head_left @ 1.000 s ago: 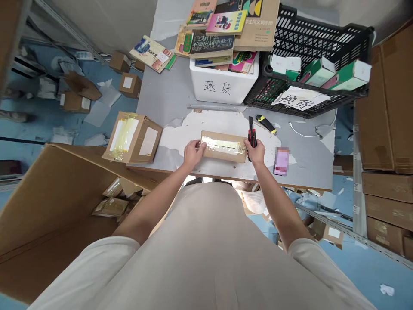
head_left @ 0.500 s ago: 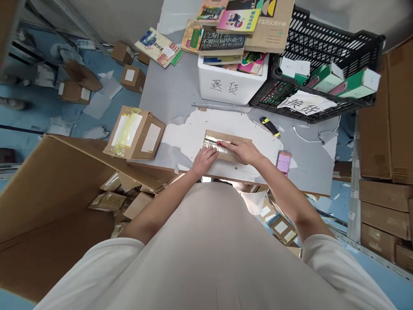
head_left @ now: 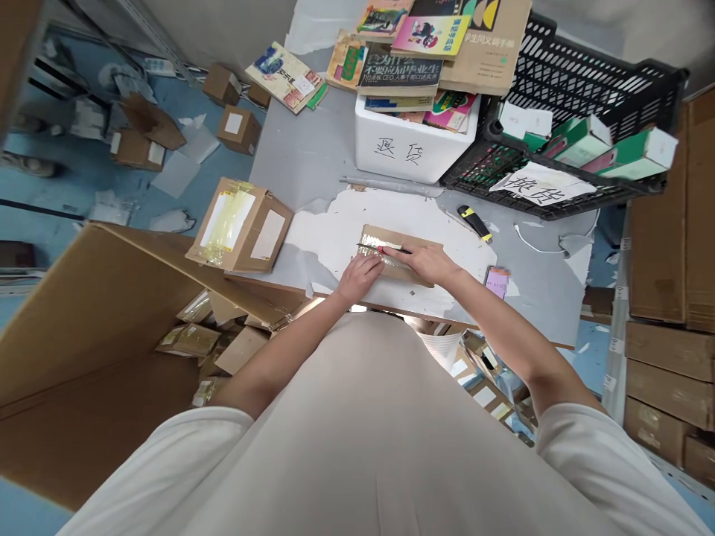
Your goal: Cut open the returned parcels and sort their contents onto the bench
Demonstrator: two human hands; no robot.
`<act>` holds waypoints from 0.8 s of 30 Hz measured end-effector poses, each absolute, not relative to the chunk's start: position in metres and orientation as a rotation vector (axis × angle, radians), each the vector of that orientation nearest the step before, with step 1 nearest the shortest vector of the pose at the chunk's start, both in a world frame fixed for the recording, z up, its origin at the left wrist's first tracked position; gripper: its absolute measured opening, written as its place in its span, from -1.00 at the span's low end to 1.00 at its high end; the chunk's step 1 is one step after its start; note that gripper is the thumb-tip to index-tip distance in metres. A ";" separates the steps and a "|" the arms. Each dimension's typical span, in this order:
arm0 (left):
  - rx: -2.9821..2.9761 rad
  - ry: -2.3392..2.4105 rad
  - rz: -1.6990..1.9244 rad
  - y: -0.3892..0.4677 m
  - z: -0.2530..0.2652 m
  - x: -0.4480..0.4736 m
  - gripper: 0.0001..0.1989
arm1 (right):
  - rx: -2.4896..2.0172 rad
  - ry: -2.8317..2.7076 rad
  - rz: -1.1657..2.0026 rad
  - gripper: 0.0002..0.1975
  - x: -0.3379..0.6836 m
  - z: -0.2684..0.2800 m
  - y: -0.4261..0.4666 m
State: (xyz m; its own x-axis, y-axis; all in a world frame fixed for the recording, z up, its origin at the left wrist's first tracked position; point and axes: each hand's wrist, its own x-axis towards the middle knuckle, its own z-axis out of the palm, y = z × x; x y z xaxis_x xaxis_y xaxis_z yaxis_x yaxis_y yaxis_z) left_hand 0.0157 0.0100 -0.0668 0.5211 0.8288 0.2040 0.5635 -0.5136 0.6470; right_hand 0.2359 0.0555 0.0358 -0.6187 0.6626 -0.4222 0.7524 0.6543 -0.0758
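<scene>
The head view took in, nearest, a smooth pale cloth shirt [head_left: 357, 417], with a large open box of bare brown corrugated cardboard [head_left: 83, 320] left of the left forearm. The left hand [head_left: 358, 278] lay with fingers together across the near left part of a flat, oblong brown cardboard package [head_left: 398, 269]; whether its thumb gripped the edge could not be told. The right hand [head_left: 429, 262] was closed around a slim red-and-black box cutter [head_left: 381, 249], whose thin blade pointed left along the package. Matte on its outer sides, the package wore a glossy, wrinkled strip of clear tape lengthwise. It sat beneath and between both hands, on a grey tabletop with a ragged white patch [head_left: 329, 223]. Right of the right hand lay a pink-screened phone [head_left: 496, 283]; beyond it, a yellow-and-black cutter [head_left: 474, 224]. Left of the left hand stood a chunky taped brown carton [head_left: 249, 227]. Farthest past the hands were a smooth white tub [head_left: 421, 126] heaped with paper books and a slotted black plastic crate [head_left: 631, 82].
</scene>
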 end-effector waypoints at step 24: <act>2.327 1.273 0.539 0.018 -0.053 0.027 -0.72 | 1.882 2.252 -0.506 -0.42 0.398 0.071 -0.054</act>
State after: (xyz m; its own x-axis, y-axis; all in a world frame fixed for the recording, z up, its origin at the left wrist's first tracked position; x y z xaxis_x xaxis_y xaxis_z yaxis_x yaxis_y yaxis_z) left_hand 0.0274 0.0184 -0.0530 0.5026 0.8549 0.1284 0.6869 -0.4851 0.5412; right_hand 0.3984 -0.0541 0.0713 -0.1936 0.9217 -0.3362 0.9769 0.1495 -0.1525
